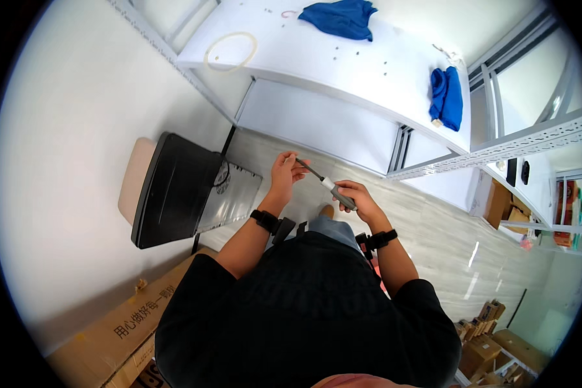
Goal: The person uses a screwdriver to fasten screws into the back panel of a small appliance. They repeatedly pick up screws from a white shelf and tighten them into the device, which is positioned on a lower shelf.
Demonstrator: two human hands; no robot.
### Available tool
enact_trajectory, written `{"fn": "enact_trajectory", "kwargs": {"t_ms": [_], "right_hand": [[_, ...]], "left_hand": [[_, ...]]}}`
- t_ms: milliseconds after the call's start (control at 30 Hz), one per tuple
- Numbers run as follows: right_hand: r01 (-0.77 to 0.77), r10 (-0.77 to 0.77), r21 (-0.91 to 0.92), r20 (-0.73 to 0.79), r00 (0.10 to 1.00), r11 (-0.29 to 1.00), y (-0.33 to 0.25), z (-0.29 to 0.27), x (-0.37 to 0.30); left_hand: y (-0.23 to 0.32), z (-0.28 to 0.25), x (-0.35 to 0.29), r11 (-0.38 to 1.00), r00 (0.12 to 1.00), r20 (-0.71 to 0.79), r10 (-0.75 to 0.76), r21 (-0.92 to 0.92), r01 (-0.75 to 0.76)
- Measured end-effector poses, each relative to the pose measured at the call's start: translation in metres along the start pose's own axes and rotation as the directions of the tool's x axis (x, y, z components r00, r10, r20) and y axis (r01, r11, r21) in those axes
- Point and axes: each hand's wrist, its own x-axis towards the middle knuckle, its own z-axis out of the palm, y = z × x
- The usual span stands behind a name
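A screwdriver point(327, 183) with a dark shaft, a white collar and a grey handle slants between my two hands in front of my body. My right hand point(361, 200) is closed around the grey handle. At the other end, the fingers of my left hand point(283, 177) pinch the shaft near its tip. The tip itself is partly hidden by those fingers. A black strap with a small device sits on each wrist.
Ahead is a white shelf point(291, 55) with blue cloth point(343, 18), a folded blue cloth point(447, 97), a pale ring point(231, 52) and several tiny pieces. A black-seated chair point(174, 191) stands at left. Cardboard boxes point(136, 310) lie lower left; more boxes point(482, 352) are lower right.
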Motion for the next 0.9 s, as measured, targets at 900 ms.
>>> {"fn": "enact_trajectory", "kwargs": {"t_ms": [900], "right_hand": [[0.337,-0.173,0.289,-0.472,0.864,0.896,-0.116,-0.049,0.055]], "left_hand": [[0.123,0.125,0.229,0.106,0.525,0.551,0.649,0.618,-0.779]]}}
